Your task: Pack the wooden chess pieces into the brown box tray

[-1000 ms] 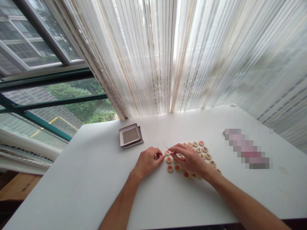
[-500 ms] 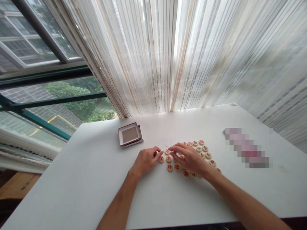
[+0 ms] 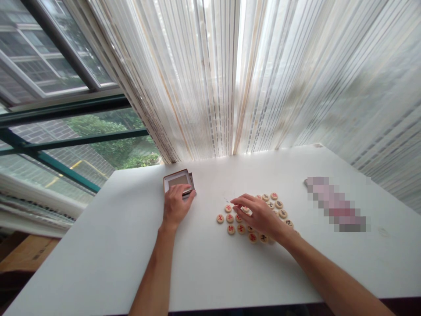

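At the near right corner of a small shallow box, my left hand has its fingers over the rim and its thumb outside, gripping the box edge. The box has a brown rim, pale inner walls and a grey-brown bottom, and sits on another box part. My right hand hovers over a group of round wooden Chinese chess pieces, thumb and forefinger apart, with nothing visible between them. Near its fingertips lies a red-marked piece. Another red piece is leftmost. Black-marked pieces, such as one, lie right; my hand and forearm hide several.
Everything stands on a white table. A pixelated long pinkish object lies to the right. Striped curtains hang along the back edge. An open window is at the left, with a cardboard box below the table's left edge.
My left hand has moved left from beside the chess pieces to the box and taken hold of its edge. My right hand stays over the pieces. The view has turned slightly.
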A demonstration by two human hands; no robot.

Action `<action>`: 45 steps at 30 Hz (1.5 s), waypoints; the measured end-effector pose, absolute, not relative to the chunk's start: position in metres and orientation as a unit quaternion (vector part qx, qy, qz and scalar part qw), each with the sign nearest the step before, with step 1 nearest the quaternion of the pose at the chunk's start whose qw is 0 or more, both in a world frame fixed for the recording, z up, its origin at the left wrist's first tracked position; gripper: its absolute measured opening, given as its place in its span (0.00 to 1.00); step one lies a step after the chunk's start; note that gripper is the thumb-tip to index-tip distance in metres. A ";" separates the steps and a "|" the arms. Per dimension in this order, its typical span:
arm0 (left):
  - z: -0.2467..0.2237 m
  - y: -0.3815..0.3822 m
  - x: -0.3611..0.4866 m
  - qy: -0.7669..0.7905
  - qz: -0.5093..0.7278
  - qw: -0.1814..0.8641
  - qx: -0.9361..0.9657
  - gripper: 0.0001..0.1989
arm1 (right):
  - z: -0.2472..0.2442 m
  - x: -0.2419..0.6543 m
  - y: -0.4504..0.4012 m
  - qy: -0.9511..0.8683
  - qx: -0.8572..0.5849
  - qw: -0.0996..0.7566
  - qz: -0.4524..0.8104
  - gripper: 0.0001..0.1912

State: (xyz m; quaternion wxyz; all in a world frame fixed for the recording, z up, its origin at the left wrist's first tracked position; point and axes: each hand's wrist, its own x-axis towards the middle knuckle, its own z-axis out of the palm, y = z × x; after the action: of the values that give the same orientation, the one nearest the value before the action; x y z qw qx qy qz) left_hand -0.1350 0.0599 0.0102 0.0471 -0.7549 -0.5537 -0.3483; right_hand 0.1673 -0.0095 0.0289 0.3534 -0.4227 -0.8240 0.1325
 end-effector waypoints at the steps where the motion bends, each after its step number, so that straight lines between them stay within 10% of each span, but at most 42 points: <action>1: 0.007 0.062 -0.139 -0.560 -0.338 0.053 -0.755 0.11 | 0.029 0.167 -0.009 -0.824 -0.421 0.356 0.133 0.10; 19: 0.008 0.053 -0.129 -0.532 -0.390 0.062 -0.749 0.11 | 0.026 0.170 -0.005 -0.797 -0.422 0.399 0.165 0.11; 31: 0.012 0.008 -0.050 -0.276 -0.345 0.030 -0.897 0.15 | 0.029 0.166 -0.007 -0.694 -0.402 0.482 0.352 0.29; 37: 0.006 0.004 -0.041 -0.273 -0.355 0.088 -0.890 0.15 | 0.027 0.169 -0.003 -0.692 -0.458 0.488 0.272 0.18; 45: 0.004 0.013 -0.059 -0.340 -0.473 0.010 -0.813 0.34 | 0.023 0.174 0.003 -0.627 -0.446 0.535 0.350 0.18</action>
State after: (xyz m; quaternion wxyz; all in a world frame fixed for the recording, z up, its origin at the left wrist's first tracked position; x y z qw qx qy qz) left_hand -0.0594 0.0129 0.0035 0.0102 -0.8128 -0.3401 -0.4728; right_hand 0.1737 0.0032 0.0228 0.5347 -0.4459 -0.6267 0.3500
